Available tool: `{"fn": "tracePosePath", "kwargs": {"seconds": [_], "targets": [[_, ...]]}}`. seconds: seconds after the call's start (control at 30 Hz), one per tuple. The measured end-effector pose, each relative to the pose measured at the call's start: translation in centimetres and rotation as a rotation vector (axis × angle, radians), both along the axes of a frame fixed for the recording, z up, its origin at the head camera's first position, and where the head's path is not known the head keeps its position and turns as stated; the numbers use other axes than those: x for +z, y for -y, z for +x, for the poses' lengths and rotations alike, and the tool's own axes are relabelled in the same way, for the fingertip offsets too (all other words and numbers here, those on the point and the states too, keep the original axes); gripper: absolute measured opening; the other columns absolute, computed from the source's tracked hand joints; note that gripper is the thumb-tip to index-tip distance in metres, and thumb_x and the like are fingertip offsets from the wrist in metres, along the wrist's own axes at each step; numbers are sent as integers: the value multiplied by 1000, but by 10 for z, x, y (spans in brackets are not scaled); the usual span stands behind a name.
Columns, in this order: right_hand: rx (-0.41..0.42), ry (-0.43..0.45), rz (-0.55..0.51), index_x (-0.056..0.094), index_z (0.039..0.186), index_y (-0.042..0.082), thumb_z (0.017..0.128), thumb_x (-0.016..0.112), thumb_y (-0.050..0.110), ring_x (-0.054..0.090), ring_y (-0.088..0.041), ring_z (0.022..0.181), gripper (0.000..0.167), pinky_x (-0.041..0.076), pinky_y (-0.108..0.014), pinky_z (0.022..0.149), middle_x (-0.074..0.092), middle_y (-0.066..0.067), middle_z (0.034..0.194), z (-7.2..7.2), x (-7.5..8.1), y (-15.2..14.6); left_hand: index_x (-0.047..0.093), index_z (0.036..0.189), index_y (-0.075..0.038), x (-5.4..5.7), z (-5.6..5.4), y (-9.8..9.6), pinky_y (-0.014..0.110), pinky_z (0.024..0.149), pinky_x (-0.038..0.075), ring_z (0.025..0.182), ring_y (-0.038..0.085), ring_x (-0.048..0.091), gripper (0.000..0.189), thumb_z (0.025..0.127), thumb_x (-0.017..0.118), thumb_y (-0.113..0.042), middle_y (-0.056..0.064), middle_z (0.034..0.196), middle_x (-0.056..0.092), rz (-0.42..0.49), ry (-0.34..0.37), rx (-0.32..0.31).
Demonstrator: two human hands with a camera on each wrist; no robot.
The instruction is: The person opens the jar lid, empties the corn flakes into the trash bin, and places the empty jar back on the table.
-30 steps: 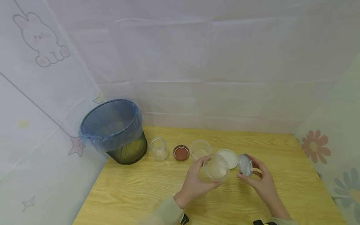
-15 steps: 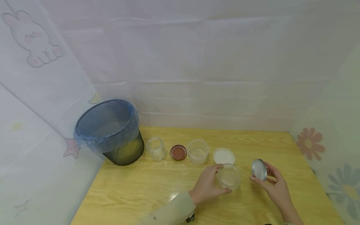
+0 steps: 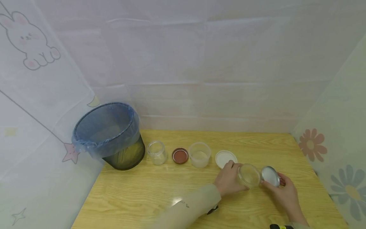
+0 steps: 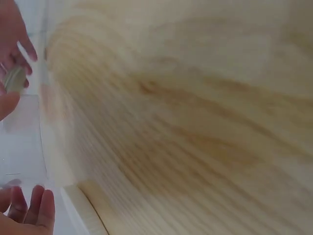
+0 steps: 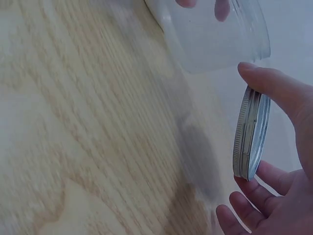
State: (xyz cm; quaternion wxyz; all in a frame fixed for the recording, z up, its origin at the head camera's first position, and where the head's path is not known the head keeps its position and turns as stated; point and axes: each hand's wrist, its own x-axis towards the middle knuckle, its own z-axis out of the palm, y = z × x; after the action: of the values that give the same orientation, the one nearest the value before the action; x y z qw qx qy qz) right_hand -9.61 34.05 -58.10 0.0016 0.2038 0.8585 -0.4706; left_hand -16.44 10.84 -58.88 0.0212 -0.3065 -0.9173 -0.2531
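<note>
My left hand (image 3: 227,180) grips a clear plastic jar (image 3: 249,175) by its side, above the right part of the table. The jar is tilted, its threaded mouth bare in the right wrist view. Close beside it, my right hand (image 3: 286,194) holds a silver metal screw lid (image 5: 250,134) by its edge, between thumb and fingers. The lid's inner face shows in the head view. Jar and lid are almost side by side. Behind my left hand lies a white lid (image 3: 226,159), partly covered by the fingers.
Along the back of the wooden table (image 3: 137,194) stand a translucent tub (image 3: 199,155), a red-brown lid (image 3: 180,156) and a small clear jar (image 3: 157,153). A mesh bin (image 3: 125,156) with a blue liner stands at the left. Printed cloth hangs behind and at both sides.
My left hand has carried the clear jar rightward, away from the tub, up close to the silver lid. The right hand has also shifted right with the lid. The view has turned slightly.
</note>
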Motion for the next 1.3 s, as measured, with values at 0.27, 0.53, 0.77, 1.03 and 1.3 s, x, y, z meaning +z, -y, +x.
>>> {"fn": "tracePosePath", "kwargs": {"seconds": [0.27, 0.53, 0.77, 1.03, 1.3], "targets": [[-18, 29, -27, 20, 156, -11, 86, 79, 52, 36, -49, 130, 111, 39, -60, 99, 32, -38, 148, -1, -1, -1, 54, 140, -20, 2, -3, -13, 13, 81, 47, 98, -2, 55, 83, 72, 90, -52, -12, 116, 55, 11, 111, 79], [-12, 4, 31, 31, 152, -10, 84, 82, 48, 45, -36, 114, 103, 41, -24, 73, 45, -30, 135, -4, -4, 4, 37, 149, -11, 3, -6, -19, 18, 77, 52, 94, 9, 66, 84, 83, 86, -29, 2, 120, 63, 49, 153, 196], [22, -37, 110, 30, 152, -13, 84, 82, 48, 50, -34, 102, 105, 45, -27, 70, 52, -29, 121, -10, -6, 0, 31, 150, -13, 5, -9, -19, 18, 60, 49, 71, 6, 63, 79, 89, 81, -19, 2, 104, 71, 65, 147, 189], [69, -79, 325, 31, 147, -19, 84, 82, 45, 38, -63, 114, 103, 42, -71, 85, 38, -48, 128, -37, -1, -19, 34, 151, -11, 6, -9, -14, 16, 83, 50, 106, 8, 63, 78, 90, 81, -25, 1, 131, 58, 63, 103, 118], [82, -56, 373, 34, 143, -20, 80, 84, 50, 30, -66, 115, 107, 36, -72, 83, 32, -51, 128, -58, -2, -38, 43, 143, -15, 11, -8, -11, 11, 76, 46, 97, 2, 60, 67, 90, 81, -30, -5, 125, 56, 58, 78, 92]]}}
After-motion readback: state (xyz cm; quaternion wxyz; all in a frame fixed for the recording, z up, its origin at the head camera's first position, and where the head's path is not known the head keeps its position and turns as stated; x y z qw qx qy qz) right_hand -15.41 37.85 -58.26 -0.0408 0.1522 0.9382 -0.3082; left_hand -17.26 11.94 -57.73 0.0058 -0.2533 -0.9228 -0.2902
